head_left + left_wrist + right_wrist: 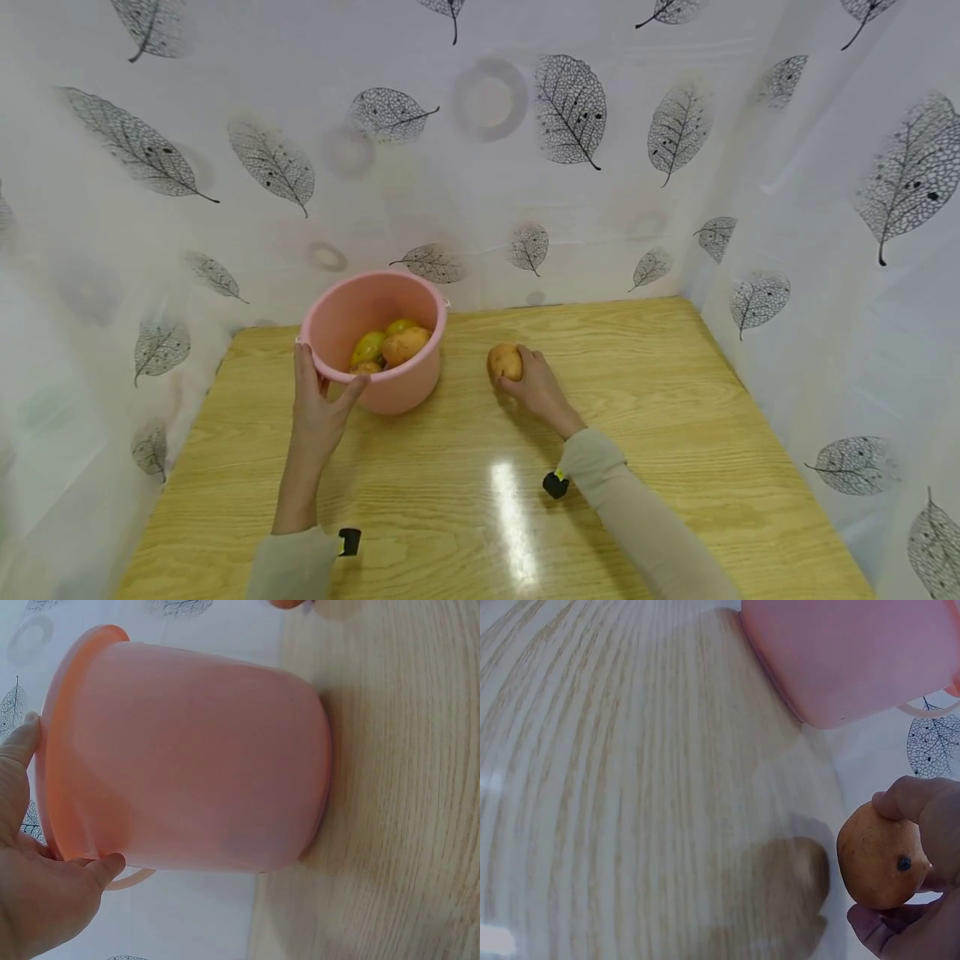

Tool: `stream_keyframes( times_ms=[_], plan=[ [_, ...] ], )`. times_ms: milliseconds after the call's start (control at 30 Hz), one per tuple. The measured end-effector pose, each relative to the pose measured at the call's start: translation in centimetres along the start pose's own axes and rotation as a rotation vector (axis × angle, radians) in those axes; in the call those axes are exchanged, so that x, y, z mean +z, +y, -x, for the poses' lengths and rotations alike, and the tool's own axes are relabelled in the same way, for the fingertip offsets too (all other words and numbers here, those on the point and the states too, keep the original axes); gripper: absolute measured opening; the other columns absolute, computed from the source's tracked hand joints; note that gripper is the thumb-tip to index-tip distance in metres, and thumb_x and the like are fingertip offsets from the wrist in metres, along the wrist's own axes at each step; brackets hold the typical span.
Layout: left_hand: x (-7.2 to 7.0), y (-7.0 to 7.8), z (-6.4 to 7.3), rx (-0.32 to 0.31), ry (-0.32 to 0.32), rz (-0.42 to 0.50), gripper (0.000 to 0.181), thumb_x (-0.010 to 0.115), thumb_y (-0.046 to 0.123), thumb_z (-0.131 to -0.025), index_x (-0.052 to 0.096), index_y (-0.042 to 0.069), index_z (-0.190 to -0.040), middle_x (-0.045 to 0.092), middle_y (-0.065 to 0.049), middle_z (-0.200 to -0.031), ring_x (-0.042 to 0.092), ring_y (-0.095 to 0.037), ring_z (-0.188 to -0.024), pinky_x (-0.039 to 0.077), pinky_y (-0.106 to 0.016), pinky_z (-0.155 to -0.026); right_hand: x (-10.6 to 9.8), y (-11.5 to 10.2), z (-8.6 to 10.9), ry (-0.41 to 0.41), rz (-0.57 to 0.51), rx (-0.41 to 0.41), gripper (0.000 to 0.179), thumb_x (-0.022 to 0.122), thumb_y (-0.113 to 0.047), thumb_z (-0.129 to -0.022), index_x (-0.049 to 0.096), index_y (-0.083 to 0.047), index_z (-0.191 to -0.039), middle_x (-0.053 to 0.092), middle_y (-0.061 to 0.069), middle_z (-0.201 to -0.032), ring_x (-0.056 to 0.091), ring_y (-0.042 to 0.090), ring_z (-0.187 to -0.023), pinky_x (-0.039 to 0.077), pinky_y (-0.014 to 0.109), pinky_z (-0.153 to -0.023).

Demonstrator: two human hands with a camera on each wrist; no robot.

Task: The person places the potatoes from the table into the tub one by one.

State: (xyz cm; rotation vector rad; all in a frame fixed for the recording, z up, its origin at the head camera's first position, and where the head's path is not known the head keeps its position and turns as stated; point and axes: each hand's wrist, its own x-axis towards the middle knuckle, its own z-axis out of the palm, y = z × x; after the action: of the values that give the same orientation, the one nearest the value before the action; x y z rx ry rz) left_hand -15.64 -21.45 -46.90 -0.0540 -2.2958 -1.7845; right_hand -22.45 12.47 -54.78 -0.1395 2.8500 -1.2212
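Note:
A pink bucket (397, 393) stands upright toward the left back of the table. My left hand (318, 408) holds its near-left rim, thumb on one part and fingers spread along another; the left wrist view shows the hand (52, 892) gripping the bucket (202, 757). Inside lie a brown potato (406, 345) and yellow-green fruits (368, 348), partly hidden by the wall. To the right of the bucket, my right hand (538, 385) grips another potato (504, 363). In the right wrist view this potato (879, 855), with one dark spot, is held between thumb and fingers, apart from the tabletop.
The wooden table (450, 500) has a bright reflection near its front middle. A pale curtain (480, 192) with leaf prints hangs behind the table and along both sides. The bucket's handle (135, 880) hangs at its side.

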Motion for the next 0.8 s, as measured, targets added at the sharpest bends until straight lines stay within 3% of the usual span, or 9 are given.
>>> stream_keyframes(
  times_ms=[300, 800],
  plan=[
    [0.0, 0.2, 0.1, -0.006, 0.0, -0.011, 0.108, 0.074, 0.011, -0.097, -0.01, 0.014, -0.166, -0.011, -0.001, -0.172, 0.01, -0.027, -0.157, 0.019, -0.047, -0.125, -1.3, -0.9, -0.1, 0.067, 0.012, -0.043, 0.073, 0.076, -0.027, -0.088, 0.049, 0.01, -0.144, 0.056, 0.026, -0.113, 0.059, 0.031, -0.09, 0.057, 0.042, -0.073],
    [0.0, 0.3, 0.1, -0.012, -0.005, -0.019, 0.108, 0.073, 0.011, -0.097, -0.01, 0.016, -0.166, -0.013, -0.002, -0.172, 0.01, -0.028, -0.157, 0.019, -0.048, -0.125, -6.2, -3.5, -0.4, 0.117, -0.012, -0.062, 0.073, 0.071, -0.033, -0.089, 0.05, 0.007, -0.147, 0.057, 0.025, -0.115, 0.056, 0.031, -0.09, 0.054, 0.039, -0.068]
  ],
)
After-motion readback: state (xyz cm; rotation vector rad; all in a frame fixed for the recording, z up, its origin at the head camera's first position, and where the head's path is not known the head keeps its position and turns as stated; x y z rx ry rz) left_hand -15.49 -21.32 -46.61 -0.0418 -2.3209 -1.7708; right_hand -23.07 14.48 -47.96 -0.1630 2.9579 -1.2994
